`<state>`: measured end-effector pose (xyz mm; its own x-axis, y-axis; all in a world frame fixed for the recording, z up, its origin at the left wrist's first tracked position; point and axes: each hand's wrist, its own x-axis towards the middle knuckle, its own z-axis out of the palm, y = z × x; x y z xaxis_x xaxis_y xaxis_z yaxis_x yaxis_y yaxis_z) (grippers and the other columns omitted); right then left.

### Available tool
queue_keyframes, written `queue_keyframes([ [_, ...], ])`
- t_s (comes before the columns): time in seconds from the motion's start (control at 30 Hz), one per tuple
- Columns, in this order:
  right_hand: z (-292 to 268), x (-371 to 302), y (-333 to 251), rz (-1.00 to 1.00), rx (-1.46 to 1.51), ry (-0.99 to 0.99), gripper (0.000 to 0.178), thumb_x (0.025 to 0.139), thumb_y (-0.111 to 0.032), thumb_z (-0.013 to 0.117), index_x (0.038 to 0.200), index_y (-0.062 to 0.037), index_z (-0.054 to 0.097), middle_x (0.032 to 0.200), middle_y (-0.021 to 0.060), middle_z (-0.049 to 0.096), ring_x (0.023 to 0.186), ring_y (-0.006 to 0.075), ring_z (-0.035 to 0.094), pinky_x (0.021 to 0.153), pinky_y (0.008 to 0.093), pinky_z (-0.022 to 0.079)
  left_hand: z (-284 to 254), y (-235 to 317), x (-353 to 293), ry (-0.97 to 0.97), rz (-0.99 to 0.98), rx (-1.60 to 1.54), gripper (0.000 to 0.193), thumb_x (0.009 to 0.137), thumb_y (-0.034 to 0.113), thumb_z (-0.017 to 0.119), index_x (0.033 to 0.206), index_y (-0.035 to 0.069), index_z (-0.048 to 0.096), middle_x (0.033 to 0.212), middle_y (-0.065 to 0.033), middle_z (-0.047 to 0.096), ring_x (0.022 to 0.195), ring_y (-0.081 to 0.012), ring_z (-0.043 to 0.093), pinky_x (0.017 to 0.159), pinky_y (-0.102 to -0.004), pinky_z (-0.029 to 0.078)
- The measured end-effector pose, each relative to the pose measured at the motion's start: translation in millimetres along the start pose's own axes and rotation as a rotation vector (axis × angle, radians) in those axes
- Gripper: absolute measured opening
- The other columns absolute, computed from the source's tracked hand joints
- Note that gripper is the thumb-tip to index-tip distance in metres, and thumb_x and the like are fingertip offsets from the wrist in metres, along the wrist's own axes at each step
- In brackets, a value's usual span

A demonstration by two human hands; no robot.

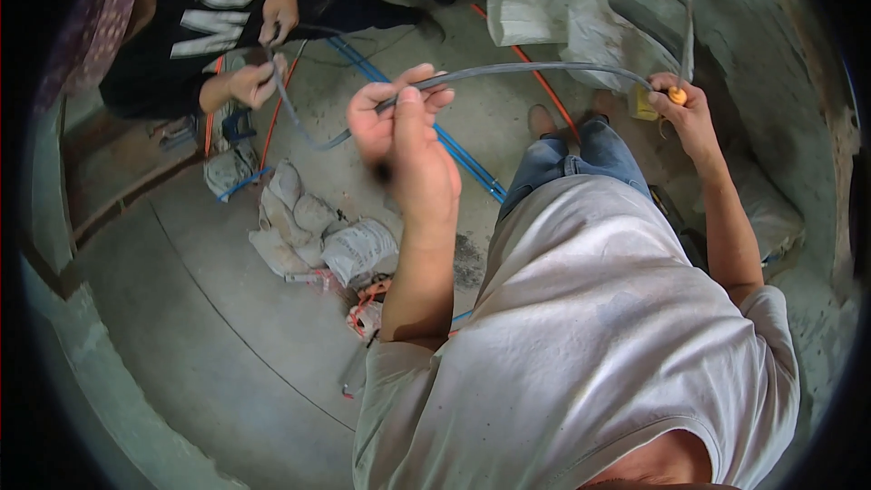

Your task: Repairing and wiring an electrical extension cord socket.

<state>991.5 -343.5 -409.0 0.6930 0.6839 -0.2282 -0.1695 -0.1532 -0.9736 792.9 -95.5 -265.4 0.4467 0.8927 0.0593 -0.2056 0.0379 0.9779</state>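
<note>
A grey cable (544,66) arcs between my two hands at chest height. My left hand (413,141) is closed on it, thumb against the fingers. Beyond that hand the cable sags to the left, up to a co-worker's hands (254,84), which hold its far part. My right hand (687,118) grips a screwdriver with an orange-yellow handle (677,96), its thin shaft pointing up. The cable's near end meets the fingers of that same hand; how it is pinched there is partly hidden.
Blue pipes (472,166) and orange-red pipes (544,86) run along the concrete floor. White sacks (535,0) lie at the far right by the wall. More bags and rubble (358,249) lie left of my legs. The co-worker in a black shirt (172,27) is at the far left.
</note>
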Motion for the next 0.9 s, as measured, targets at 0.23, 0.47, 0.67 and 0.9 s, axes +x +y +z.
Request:
queue_keyframes([
  [0.23, -35.7, -10.4, 9.8, 0.155, -0.105, -0.038, 0.011, 0.088, -0.012, 0.067, 0.094, -0.0042, 0.063, 0.081, -0.0073, 0.056, 0.072, 0.002, 0.048, 0.064, 0.0187, 0.038, -17.7, -11.9, -38.4, 0.292, -0.08, -0.069, 0.036, 0.091, -0.003, 0.05, 0.12, 0.008, 0.032, 0.105, -0.0208, 0.06, 0.087, -0.0301, 0.064, 0.079, -0.04, 0.054],
  [0.47, -0.4, -8.4, 53.3, 0.244, -0.128, 0.002, 0.012, 0.088, -0.012, 0.067, 0.096, -0.004, 0.064, 0.082, -0.0066, 0.057, 0.072, 0.0023, 0.049, 0.065, 0.0189, 0.039, -100.8, -31.9, -15.2, 0.617, -0.221, -0.035, 0.063, 0.091, -0.001, 0.052, 0.143, 0.005, 0.017, 0.105, -0.0174, 0.059, 0.087, -0.0311, 0.064, 0.081, -0.0423, 0.053],
  [0.67, 1.5, -3.3, 62.0, 0.312, -0.196, 0.005, 0.015, 0.087, -0.013, 0.068, 0.099, -0.0038, 0.065, 0.084, -0.0063, 0.059, 0.073, 0.0028, 0.05, 0.066, 0.0192, 0.04, -140.9, -51.1, -2.7, 0.365, -0.346, -0.2, 0.046, 0.093, 0.004, 0.05, 0.137, 0.0, 0.037, 0.101, -0.0102, 0.058, 0.089, -0.0258, 0.06, 0.081, -0.0375, 0.05],
  [0.9, -4.9, -4.5, 71.4, 0.294, -0.157, 0.038, 0.016, 0.088, -0.013, 0.068, 0.1, -0.0033, 0.065, 0.086, -0.0056, 0.059, 0.075, 0.0032, 0.051, 0.068, 0.0191, 0.042, -139.4, -67.5, 0.7, 0.174, -0.359, -0.27, 0.047, 0.092, 0.004, 0.051, 0.137, 0.002, 0.039, 0.096, -0.0071, 0.055, 0.087, -0.0221, 0.054, 0.083, -0.0367, 0.044],
])
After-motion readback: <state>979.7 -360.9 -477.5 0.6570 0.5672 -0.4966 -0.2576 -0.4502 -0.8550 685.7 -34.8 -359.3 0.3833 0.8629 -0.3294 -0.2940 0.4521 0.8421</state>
